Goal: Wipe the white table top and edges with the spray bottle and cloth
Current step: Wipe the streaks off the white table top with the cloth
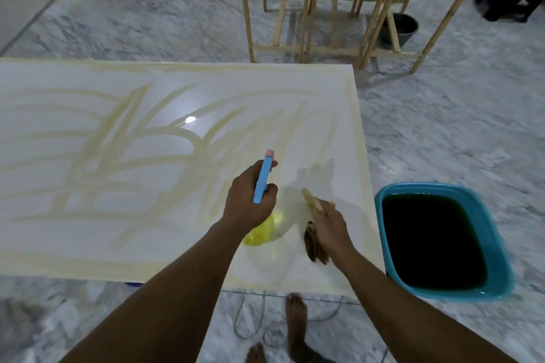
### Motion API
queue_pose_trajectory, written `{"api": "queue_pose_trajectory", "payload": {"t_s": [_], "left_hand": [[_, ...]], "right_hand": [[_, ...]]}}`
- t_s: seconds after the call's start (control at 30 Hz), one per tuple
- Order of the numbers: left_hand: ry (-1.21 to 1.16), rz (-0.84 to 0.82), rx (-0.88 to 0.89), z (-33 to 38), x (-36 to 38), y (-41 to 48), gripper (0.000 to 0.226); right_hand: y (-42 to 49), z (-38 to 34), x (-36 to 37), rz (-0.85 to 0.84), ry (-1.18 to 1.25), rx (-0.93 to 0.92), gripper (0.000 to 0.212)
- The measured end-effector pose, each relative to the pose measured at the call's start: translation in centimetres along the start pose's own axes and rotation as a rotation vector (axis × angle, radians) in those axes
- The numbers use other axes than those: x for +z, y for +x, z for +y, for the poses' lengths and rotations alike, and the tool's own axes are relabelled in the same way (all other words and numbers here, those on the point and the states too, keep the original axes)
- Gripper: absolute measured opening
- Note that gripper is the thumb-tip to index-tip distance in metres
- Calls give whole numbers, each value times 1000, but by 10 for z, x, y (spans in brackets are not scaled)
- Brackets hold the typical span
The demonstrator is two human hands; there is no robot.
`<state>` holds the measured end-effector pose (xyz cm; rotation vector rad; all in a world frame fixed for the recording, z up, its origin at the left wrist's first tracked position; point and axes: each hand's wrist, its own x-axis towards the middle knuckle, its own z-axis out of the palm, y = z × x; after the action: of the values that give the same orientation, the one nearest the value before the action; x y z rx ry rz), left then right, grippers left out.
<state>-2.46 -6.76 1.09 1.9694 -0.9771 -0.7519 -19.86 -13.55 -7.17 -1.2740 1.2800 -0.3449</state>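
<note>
The white table top (88, 215) fills the left and middle of the head view, streaked with tan smears. My left hand (250, 200) grips a spray bottle (263, 177) with a blue head, a pink nozzle tip and a yellow body, held above the table's right part. My right hand (330, 224) holds a brown cloth (314, 242) against the table near its right front corner. Part of the cloth is hidden under my fingers.
A blue basin (483, 215) of dark liquid sits on the floor just right of the table. Wooden table frames (309, 9) stand behind, with a dark bucket (407, 26) among them. My bare feet (295, 327) and a cable lie below the front edge.
</note>
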Motion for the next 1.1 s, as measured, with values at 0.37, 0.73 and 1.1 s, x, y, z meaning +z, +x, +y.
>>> {"api": "queue_pose_trajectory", "payload": {"t_s": [0.37, 0.73, 1.1], "left_hand": [[114, -187, 100, 31, -22, -7, 13], [252, -407, 127, 45, -25, -47, 46], [405, -404, 135, 66, -19, -41, 51]], "right_hand": [[-10, -73, -51, -466, 1270, 142, 58], [-41, -87, -44, -361, 1025, 212, 54], [-43, -98, -67, -318, 953, 219, 46]]}}
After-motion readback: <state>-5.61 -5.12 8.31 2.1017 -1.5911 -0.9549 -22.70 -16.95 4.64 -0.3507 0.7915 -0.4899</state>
